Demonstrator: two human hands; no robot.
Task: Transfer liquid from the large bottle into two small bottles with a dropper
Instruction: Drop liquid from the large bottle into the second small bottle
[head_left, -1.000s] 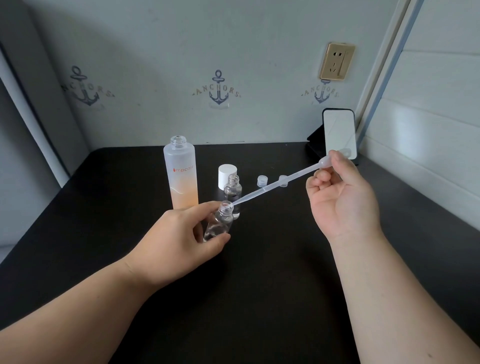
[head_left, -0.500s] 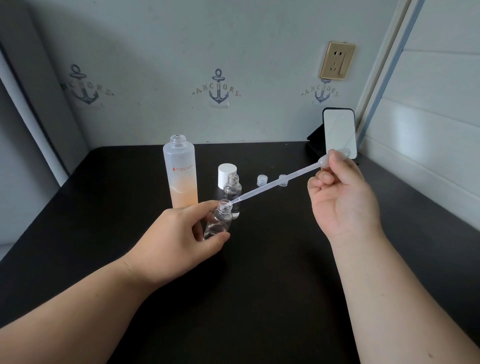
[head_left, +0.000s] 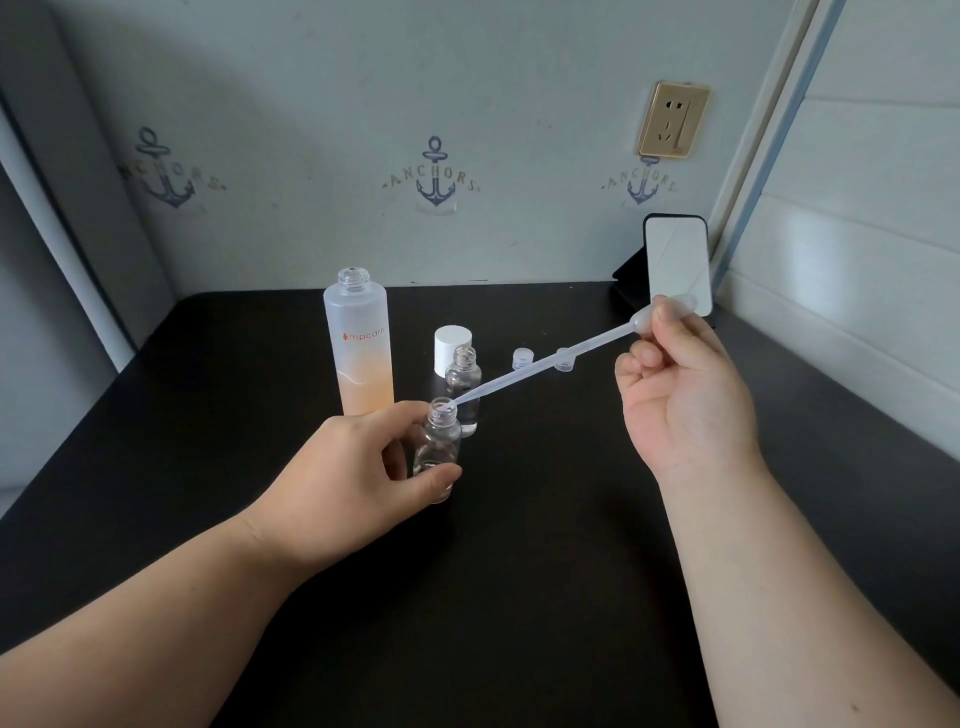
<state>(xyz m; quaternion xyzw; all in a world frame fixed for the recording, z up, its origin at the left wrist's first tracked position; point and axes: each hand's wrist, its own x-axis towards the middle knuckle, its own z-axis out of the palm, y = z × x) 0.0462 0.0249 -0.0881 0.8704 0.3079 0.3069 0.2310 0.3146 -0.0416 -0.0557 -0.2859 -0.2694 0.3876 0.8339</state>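
Little is shifting since a moment ago: both hands are staying where they were, the dropper (head_left: 545, 364) tip still sitting at the mouth of the near small bottle (head_left: 438, 447). My left hand (head_left: 353, 478) is gripping that bottle, thumb and fingers curled round its clear body, tilting it toward the dropper. My right hand (head_left: 680, 395) is pinching the soft bulb between thumb and forefinger, well to the right of the bottle. Just behind the held bottle the second small bottle (head_left: 464, 384) is standing upright, with the large bottle (head_left: 358, 348) to its left, open. I judge the little bottle to be light, hard and slippery, best held at mid-body; the dropper bends easily, so only the bulb is taking pressure.
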